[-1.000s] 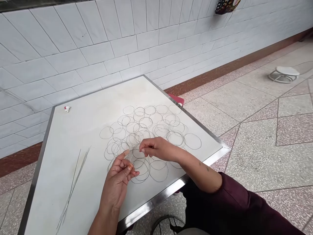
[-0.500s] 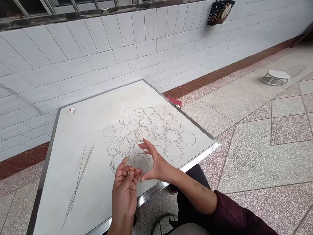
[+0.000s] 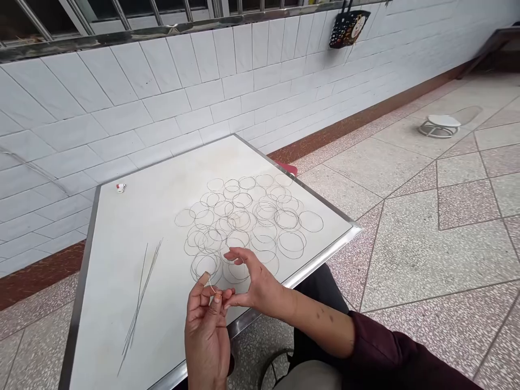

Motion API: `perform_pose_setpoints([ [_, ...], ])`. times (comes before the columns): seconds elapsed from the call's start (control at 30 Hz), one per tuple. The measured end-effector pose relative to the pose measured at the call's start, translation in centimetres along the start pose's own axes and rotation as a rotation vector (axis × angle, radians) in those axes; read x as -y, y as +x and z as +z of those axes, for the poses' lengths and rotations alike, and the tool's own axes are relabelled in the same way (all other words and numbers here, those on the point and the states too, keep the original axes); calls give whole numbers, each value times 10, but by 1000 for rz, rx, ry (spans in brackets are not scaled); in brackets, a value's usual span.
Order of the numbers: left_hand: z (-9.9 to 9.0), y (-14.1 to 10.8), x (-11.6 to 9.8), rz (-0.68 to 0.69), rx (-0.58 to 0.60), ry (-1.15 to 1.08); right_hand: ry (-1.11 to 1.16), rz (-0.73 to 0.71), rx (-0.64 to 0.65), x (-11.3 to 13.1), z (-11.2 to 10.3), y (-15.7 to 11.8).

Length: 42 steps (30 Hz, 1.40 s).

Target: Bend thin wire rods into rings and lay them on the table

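My left hand [image 3: 208,319] pinches a thin wire ring [image 3: 212,286] between thumb and fingers, near the table's front edge. Only a short piece of the ring shows clearly at the fingertips; its remainder is hard to separate from the rings behind. Just to the right, my right hand [image 3: 262,284] is open in a C shape, thumb and fingers apart around the ring's side. Its thumb tip is close to the left fingertips; whether it touches the wire I cannot tell. Beyond both hands, many wire rings [image 3: 286,210] lie overlapping on the white table [image 3: 134,216].
Several straight wires [image 3: 140,298] lie on the table at the left. A small white and red object [image 3: 121,187] sits near the far left corner. The tiled wall [image 3: 162,114] runs behind, with a dark bag [image 3: 347,30] hanging there. A white stool [image 3: 441,124] stands on the floor.
My right hand has shifted slightly left and down, bringing its thumb closer to my left fingertips. My left hand keeps its pinch. The whole view has turned a little to the right.
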<state>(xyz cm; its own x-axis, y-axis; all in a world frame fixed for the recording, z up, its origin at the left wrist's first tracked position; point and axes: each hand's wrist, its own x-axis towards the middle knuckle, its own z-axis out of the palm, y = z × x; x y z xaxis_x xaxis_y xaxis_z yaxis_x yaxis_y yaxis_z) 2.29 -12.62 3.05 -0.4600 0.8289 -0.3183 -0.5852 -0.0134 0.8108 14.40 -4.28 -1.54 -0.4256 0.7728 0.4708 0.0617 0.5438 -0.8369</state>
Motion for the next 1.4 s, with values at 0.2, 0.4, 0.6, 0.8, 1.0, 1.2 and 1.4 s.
perform_pose_setpoints([
  [0.2, -8, -10, -10, -32, -18, -4, 105, 1, 59, 2, 17, 2],
  [0.4, -22, -27, -20, -74, -12, -40, 177, -79, 104, 18, 28, 1],
  [0.6, -34, -45, -14, -16, 70, -44, 145, -18, 166, 32, 23, -13],
  [0.8, -31, -59, -3, 11, 187, -54, 79, 110, 183, 44, 4, -27],
  [1.0, -20, -73, 0, 4, 211, -23, 85, 80, 166, 51, -16, -35],
  [1.2, -11, -85, 2, -43, 197, -40, 59, -35, 147, 64, -33, -40],
  [1.4, -2, -98, 1, -57, 212, 45, 82, -56, 157, 74, -46, -47],
])
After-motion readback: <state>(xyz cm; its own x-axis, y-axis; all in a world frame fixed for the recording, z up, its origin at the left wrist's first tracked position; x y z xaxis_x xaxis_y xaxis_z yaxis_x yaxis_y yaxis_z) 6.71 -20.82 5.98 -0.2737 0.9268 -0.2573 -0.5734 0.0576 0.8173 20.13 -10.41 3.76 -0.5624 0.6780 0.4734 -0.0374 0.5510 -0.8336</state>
